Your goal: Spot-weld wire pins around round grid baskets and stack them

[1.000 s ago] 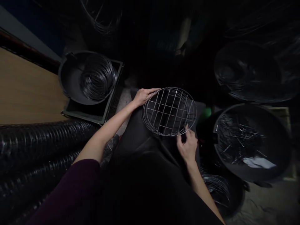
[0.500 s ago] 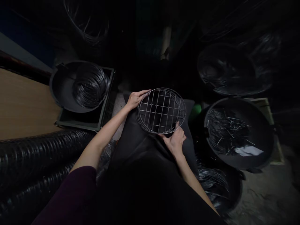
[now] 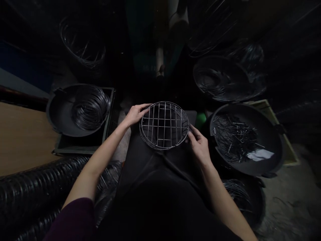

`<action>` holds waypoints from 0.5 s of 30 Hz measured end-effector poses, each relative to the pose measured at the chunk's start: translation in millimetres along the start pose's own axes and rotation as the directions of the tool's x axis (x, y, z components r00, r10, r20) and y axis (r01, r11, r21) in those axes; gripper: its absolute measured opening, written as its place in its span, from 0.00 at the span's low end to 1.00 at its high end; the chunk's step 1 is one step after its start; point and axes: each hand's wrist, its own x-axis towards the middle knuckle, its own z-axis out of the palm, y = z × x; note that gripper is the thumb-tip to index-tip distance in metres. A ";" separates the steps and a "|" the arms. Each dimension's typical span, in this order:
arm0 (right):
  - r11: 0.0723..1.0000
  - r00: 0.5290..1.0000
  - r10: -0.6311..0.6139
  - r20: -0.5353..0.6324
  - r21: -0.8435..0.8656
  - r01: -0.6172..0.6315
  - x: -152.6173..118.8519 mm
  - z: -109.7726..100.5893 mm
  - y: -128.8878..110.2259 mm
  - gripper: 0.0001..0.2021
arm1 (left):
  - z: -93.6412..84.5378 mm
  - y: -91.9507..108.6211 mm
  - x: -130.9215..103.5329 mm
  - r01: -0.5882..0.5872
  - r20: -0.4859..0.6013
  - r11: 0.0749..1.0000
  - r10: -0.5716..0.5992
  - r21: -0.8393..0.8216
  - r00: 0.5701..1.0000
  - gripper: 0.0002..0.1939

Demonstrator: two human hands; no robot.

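A round wire rack (image 3: 165, 126), with a grid of crossing rods inside doubled rings, lies over the dark surface above my lap. My left hand (image 3: 135, 114) grips its upper left rim, fingers stretched along the edge. On the opposite side, my right hand (image 3: 200, 143) is closed at the right rim, thumb and fingers around the ring. Parts of the fingertips are hidden by the rim and the dim light.
At left, a basin (image 3: 57, 110) holds a wire coil (image 3: 91, 107) above a crate (image 3: 82, 147). Black ribbed rolls (image 3: 37, 184) lie below it. At right, a large basin (image 3: 272, 134) contains short metal rods (image 3: 233, 137) and a white scrap (image 3: 260, 154). Another basin (image 3: 255, 207) with wire stands lower right.
My right hand has moved from the rack's lower rim to its right side. My left hand stays on the upper left rim. The camera view has shifted.
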 end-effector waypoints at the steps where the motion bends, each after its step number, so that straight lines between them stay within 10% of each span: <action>1: 1.000 1.000 -0.009 0.002 -0.015 0.009 0.7 0.0 1.6 0.31 | -0.3 -1.9 0.4 -0.022 0.010 1.000 0.022 0.009 1.000 0.25; 15: 0.961 0.972 -0.173 -0.161 -0.242 0.131 -8.8 14.0 35.8 0.29 | 26.0 -31.5 1.4 -0.079 -0.084 0.991 0.070 -0.109 0.994 0.34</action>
